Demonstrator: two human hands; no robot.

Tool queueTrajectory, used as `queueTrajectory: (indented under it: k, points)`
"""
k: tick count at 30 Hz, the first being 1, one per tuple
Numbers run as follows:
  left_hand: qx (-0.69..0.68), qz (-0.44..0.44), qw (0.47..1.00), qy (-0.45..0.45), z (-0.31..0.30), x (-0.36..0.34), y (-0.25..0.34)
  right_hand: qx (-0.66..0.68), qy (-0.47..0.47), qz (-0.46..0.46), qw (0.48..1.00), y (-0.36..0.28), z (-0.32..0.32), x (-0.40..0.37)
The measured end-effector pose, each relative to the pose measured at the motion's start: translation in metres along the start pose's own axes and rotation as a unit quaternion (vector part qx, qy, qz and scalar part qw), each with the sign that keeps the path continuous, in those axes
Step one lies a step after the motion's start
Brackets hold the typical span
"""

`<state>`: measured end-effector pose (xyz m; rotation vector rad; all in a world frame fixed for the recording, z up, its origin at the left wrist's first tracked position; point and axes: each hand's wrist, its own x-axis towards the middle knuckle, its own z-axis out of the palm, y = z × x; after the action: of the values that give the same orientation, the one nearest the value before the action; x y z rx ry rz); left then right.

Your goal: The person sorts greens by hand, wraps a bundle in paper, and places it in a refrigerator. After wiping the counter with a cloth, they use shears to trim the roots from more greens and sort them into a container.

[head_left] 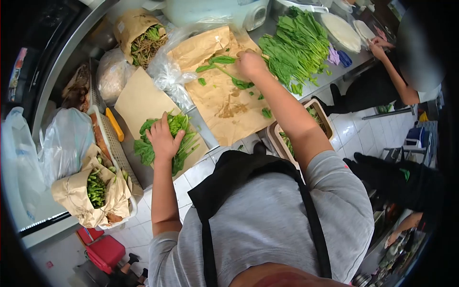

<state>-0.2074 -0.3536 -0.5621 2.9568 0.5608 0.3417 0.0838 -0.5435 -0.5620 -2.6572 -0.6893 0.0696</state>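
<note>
"Where are you in it?"

"Mid-sorting, I'd judge: one hand with a bunch (180, 150), the other among loose sprigs (222, 59)."

"Where do they lie?"

"The bunch is on the flat sheet (143, 95), leaves and cut stems partly under my palm. The sprigs are on the wrinkled paper (205, 105), with the big pile (296, 48) just beyond it."

"What would a good next move call for?"

"A fingertip pinch on a stem, I think, then a gentle lift so the leaves don't drag or tear. The bunch only wants light steadying."

"And your arms?"

"My right arm reaches long across the paper, nearly straight, knuckles up. My left is bent less far out, its forearm pointing away from me, palm down."

"How's each grip?"

"My left hand (162, 141) has its fingers apart over the bunch, thumb out to the side; whether it squeezes, I can't tell. My right hand (250, 64) has its fingers curled in by the sprigs, but the tips are hidden, so I can't say whether they're clamped on a stem."
</note>
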Motion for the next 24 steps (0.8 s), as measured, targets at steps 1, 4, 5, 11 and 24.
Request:
queueTrajectory:
  k: [1, 4, 5, 11, 24]
  points:
    - [0.001, -0.008, 1.000, 0.006, 0.001, 0.000, 0.001, -0.028, -0.003, -0.008, 1.000, -0.004, 0.003, 0.006]
    - [-0.025, -0.011, 0.999, 0.030, 0.001, -0.004, 0.000, -0.061, 0.013, -0.057, 0.996, -0.002, 0.016, 0.020]
    - [-0.057, -0.018, 0.997, 0.039, 0.000, -0.006, -0.005, 0.006, 0.033, -0.058, 0.998, 0.000, 0.019, 0.021]
    - [-0.258, -0.056, 0.963, 0.055, -0.036, -0.007, -0.022, 0.174, 0.054, -0.253, 0.950, -0.029, 0.029, 0.010]
    - [-0.269, -0.153, 0.926, 0.216, -0.067, -0.047, -0.047, 0.155, 0.122, -0.238, 0.951, -0.056, 0.029, -0.002]
